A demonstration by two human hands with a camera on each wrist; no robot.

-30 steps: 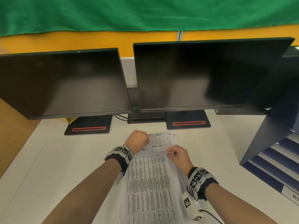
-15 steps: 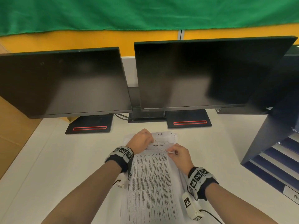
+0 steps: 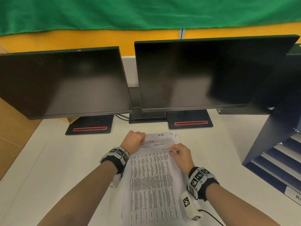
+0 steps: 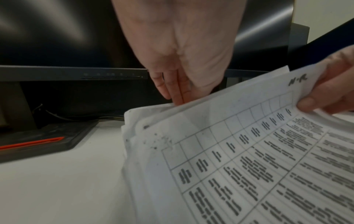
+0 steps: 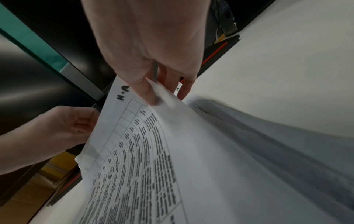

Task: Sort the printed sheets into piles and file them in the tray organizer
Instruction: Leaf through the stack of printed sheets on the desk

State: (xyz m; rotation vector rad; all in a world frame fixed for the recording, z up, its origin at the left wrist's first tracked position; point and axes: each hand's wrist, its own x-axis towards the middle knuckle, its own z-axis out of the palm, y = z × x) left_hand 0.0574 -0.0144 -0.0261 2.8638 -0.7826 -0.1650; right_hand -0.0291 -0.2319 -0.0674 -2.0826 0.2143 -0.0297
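Note:
A stack of printed sheets [image 3: 151, 185] lies on the white desk [image 3: 57, 168] in front of me, covered in tables of small text. My right hand [image 3: 174, 150] pinches the far edge of the top sheet [image 5: 153, 151], thumb on top and fingers beneath, and bends it up off the stack. My left hand [image 3: 134, 140] is curled at the stack's far left corner, its fingertips [image 4: 178, 97] tucked into the sheets [image 4: 249, 159] there. Handwritten letters mark the sheets' top margins. The dark blue tray organizer [image 3: 268, 152] stands at the right, its slots facing me.
Two dark monitors [image 3: 65, 82] [image 3: 203, 74] stand close behind the stack, on black bases with red stripes [image 3: 90, 126] [image 3: 190, 119]. Cables run between the bases. A white label [image 3: 294, 195] is on a lower tray. A cord [image 3: 211, 214] trails from my right wrist.
My left hand has shifted a little right along the stack's far edge. My right hand keeps its pinch and has drawn the top sheet's edge back, baring more lettered margins underneath.

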